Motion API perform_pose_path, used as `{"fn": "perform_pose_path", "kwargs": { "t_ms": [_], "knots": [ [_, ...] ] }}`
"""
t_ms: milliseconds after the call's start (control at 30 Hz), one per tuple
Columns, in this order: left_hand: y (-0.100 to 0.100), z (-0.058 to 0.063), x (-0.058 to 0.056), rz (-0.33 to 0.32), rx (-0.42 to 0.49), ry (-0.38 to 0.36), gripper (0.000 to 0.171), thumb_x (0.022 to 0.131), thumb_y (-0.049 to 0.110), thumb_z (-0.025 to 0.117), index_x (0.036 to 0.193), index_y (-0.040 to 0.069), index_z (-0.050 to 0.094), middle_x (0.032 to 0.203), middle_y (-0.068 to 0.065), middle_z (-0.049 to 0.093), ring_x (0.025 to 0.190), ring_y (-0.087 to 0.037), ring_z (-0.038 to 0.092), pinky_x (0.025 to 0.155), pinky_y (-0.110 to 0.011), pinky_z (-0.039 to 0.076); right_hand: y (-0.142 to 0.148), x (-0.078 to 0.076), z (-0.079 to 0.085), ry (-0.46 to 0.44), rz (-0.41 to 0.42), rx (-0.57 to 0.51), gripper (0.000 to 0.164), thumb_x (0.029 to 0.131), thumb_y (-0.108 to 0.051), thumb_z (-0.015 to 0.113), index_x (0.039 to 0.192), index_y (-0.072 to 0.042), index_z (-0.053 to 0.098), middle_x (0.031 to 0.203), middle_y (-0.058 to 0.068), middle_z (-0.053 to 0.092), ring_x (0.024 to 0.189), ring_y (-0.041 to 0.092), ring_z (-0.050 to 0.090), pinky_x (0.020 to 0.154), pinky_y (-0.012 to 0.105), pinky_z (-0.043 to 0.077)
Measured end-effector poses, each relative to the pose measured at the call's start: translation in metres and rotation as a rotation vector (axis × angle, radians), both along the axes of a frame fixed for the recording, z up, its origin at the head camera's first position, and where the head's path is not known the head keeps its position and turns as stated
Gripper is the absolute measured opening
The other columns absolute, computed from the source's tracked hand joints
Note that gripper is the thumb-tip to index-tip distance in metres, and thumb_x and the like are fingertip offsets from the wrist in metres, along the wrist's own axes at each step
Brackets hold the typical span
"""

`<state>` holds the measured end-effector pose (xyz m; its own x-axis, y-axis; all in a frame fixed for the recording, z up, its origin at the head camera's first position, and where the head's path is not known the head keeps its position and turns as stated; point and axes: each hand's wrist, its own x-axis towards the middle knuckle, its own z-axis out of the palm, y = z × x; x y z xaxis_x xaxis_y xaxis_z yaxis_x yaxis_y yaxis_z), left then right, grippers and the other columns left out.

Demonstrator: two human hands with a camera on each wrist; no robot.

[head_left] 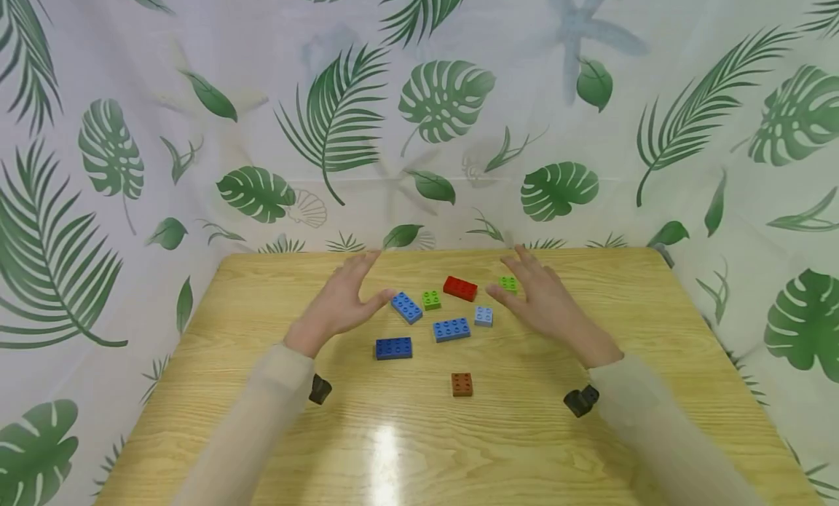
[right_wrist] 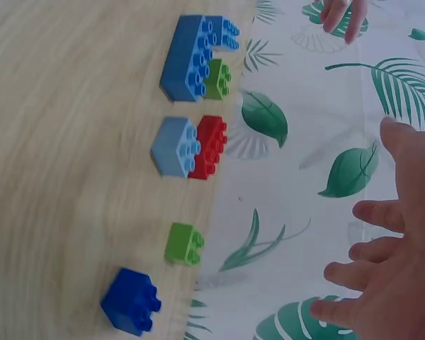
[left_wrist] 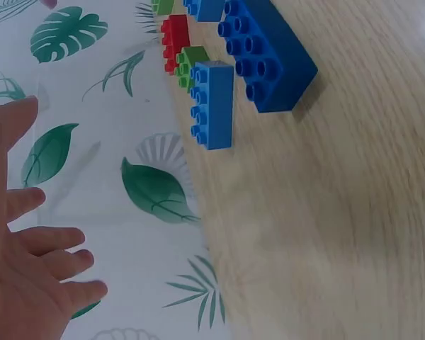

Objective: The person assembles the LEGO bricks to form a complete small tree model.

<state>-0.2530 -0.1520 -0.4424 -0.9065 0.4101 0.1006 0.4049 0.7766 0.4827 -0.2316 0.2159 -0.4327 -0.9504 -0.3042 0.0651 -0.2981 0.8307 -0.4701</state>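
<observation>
In the head view, the right hand hides a small dark-blue brick.

A wood-grain desk is backed and flanked by white cloth printed with green leaves, and bright light is reflected in the wood.

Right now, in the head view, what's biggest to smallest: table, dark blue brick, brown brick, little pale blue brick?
Table
Dark blue brick
Brown brick and little pale blue brick: can't rank; brown is nearer the camera.
</observation>
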Motion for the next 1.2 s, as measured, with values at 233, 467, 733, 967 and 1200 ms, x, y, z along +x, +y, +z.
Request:
{"fn": "perform_pose_path", "kwargs": {
  "t_ms": [233, 467, 733, 967, 1200],
  "knots": [
    [0.018, -0.017, -0.010, -0.021, 0.072, -0.019, 0.073, 0.105, 0.047, 0.061, 0.164, 0.010, 0.037, 0.163, -0.017, 0.046, 0.150, -0.040, 0.046, 0.121, -0.056, 0.040, -0.010, 0.019, -0.015, -0.001, 0.042, -0.153, 0.063, 0.106, -0.042, 0.063, 0.154, -0.002, 0.049, 0.168, 0.026, 0.033, 0.150, 0.051, 0.039, 0.116, 0.069, 0.037],
    [0.042, -0.034, -0.018, -0.053, 0.072, 0.028, 0.062, 0.104, 0.039, 0.066, 0.153, 0.004, 0.053, 0.150, -0.018, 0.060, 0.138, -0.037, 0.058, 0.114, -0.051, 0.048, -0.019, 0.037, -0.036, 0.009, 0.085, -0.220, 0.052, 0.105, -0.036, 0.067, 0.146, -0.005, 0.061, 0.150, 0.020, 0.060, 0.143, 0.043, 0.053, 0.112, 0.062, 0.046],
    [0.057, -0.049, -0.023, -0.057, 0.057, 0.028, 0.055, 0.102, 0.033, 0.068, 0.148, 0.005, 0.059, 0.147, -0.014, 0.064, 0.138, -0.035, 0.059, 0.115, -0.050, 0.047, -0.022, 0.052, -0.061, -0.078, 0.137, -0.251, 0.050, 0.101, -0.035, 0.072, 0.141, -0.006, 0.065, 0.144, 0.014, 0.066, 0.139, 0.041, 0.057, 0.110, 0.062, 0.048],
    [0.062, -0.062, -0.025, -0.054, 0.010, 0.049, 0.053, 0.100, 0.035, 0.069, 0.144, 0.006, 0.063, 0.142, -0.013, 0.067, 0.135, -0.037, 0.060, 0.115, -0.053, 0.047, -0.021, 0.058, -0.080, -0.076, 0.253, -0.252, 0.047, 0.097, -0.037, 0.078, 0.132, -0.007, 0.070, 0.135, 0.008, 0.070, 0.131, 0.035, 0.062, 0.108, 0.058, 0.050],
    [0.067, -0.073, -0.027, -0.032, -0.041, 0.040, 0.054, 0.099, 0.039, 0.071, 0.144, 0.010, 0.064, 0.144, -0.013, 0.066, 0.138, -0.040, 0.056, 0.115, -0.062, 0.041, -0.018, 0.062, -0.092, -0.150, 0.285, -0.233, 0.051, 0.092, -0.040, 0.082, 0.132, -0.010, 0.070, 0.139, 0.008, 0.065, 0.134, 0.035, 0.058, 0.112, 0.060, 0.046]
  ]
}}
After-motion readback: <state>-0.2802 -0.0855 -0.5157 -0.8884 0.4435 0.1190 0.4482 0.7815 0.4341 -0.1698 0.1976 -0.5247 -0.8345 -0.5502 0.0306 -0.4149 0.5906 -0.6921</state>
